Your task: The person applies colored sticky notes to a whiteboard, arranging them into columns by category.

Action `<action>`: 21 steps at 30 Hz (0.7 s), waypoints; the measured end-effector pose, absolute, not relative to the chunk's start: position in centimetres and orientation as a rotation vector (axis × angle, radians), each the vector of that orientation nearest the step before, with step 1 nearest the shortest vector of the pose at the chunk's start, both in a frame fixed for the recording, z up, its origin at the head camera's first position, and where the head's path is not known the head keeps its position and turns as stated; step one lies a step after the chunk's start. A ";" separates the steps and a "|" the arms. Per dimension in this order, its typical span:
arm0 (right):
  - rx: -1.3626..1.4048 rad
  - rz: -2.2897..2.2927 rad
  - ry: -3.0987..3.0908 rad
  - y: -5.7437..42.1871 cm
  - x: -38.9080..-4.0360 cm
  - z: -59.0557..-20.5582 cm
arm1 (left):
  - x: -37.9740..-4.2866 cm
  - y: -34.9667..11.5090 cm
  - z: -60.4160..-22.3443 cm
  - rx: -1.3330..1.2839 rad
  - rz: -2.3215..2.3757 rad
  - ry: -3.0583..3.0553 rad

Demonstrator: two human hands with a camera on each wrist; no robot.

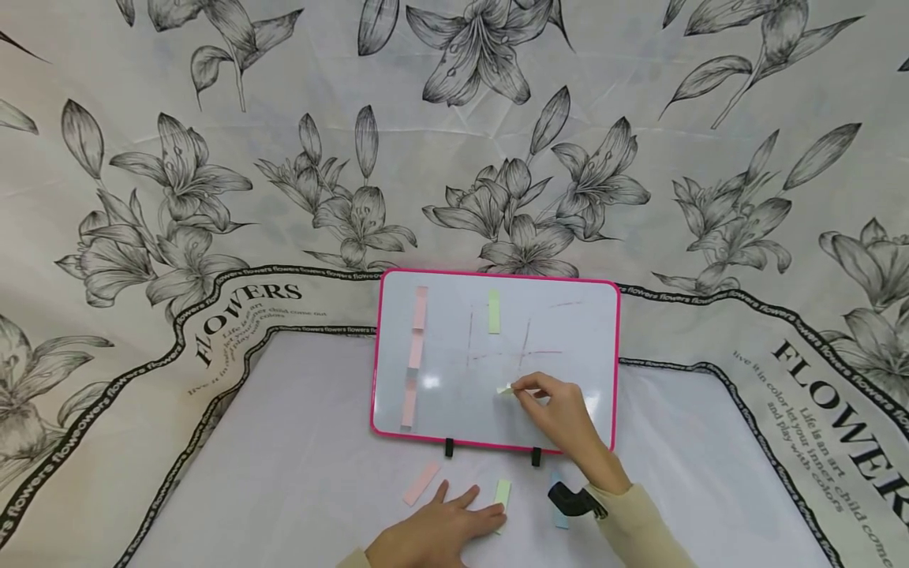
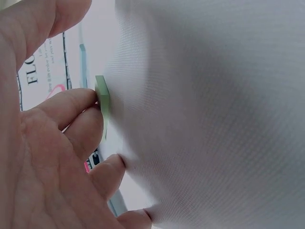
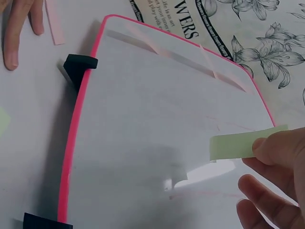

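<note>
My right hand (image 1: 557, 406) pinches a pale green sticky note (image 3: 233, 145) between thumb and forefinger, in front of the lower middle of a whiteboard (image 1: 582, 331) with a pink frame. One green sticky note (image 1: 494, 312) is stuck near the board's top, and several pink sticky notes (image 1: 420, 308) form a column down its left side. Spread on the white cloth below the board, my left hand (image 1: 442, 528) has its fingers against a green sticky note pad (image 2: 102, 93). Faint red lines (image 1: 525, 339) are drawn on the board.
A pink pad (image 1: 422, 483) lies beyond the left fingers. The blue pad (image 1: 561, 521) is partly hidden under the right wrist and its black strap mount (image 1: 571, 500). Two black feet (image 1: 449, 448) hold the board up before a flower-printed cloth (image 1: 334, 158).
</note>
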State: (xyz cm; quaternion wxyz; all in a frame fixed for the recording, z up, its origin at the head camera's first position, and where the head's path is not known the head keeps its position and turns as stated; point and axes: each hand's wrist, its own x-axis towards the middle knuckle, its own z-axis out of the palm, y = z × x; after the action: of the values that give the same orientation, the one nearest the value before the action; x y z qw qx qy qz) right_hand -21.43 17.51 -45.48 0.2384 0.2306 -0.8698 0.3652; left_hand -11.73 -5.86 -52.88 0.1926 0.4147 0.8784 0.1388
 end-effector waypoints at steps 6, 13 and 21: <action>0.645 0.970 -2.357 17.1 -22.6 -44.3 | -11.7 -5.8 -53.0 1.158 0.405 2.457; 0.643 0.988 -2.368 16.4 -24.1 -43.4 | -11.7 -6.0 -53.2 1.180 0.407 2.468; 0.662 1.000 -2.305 16.1 -25.5 -42.5 | -11.7 -6.2 -53.5 1.190 0.426 2.456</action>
State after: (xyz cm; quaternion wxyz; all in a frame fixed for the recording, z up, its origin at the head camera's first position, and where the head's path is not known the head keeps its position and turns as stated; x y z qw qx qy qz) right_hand -25.53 16.08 -42.46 0.2682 0.2453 -0.8547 0.3707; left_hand -11.71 -6.18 -53.52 0.1884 0.4232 0.8732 0.1515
